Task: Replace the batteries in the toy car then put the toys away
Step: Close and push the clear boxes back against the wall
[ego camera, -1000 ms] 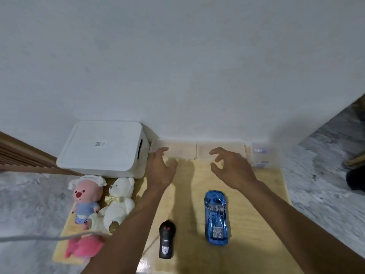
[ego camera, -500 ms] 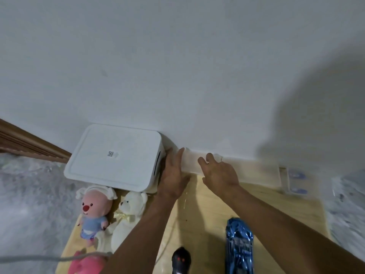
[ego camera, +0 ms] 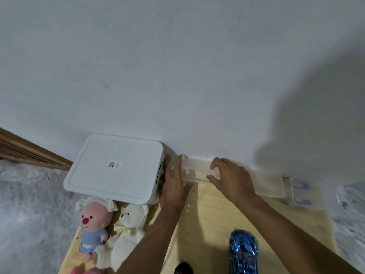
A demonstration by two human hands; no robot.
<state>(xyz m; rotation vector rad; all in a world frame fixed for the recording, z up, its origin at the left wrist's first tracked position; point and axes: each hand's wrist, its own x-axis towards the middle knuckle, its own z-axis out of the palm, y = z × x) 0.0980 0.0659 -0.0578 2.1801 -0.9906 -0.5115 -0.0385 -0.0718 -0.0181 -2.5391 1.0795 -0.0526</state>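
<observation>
A small clear plastic box (ego camera: 195,171) stands against the wall at the back of the wooden board (ego camera: 213,210). My left hand (ego camera: 173,182) presses against its left end and my right hand (ego camera: 231,177) grips its right end. A second clear box (ego camera: 268,183) sits just to the right of it. The blue toy car (ego camera: 244,252) lies on the board at the lower right. The black remote control (ego camera: 183,268) shows only its tip at the bottom edge. A pink plush in blue clothes (ego camera: 94,224) and a cream teddy bear (ego camera: 128,232) lie at the left.
A large white lidded storage bin (ego camera: 116,167) stands to the left of my left hand, against the wall. A clear case with blue items (ego camera: 301,191) sits at the far right of the board. Grey marbled floor surrounds the board. A wooden frame (ego camera: 29,153) runs along the left.
My head has leaned forward, so the car and remote slid toward the bottom edge. Both hands went from hovering apart to gripping the left clear box by its two ends.
</observation>
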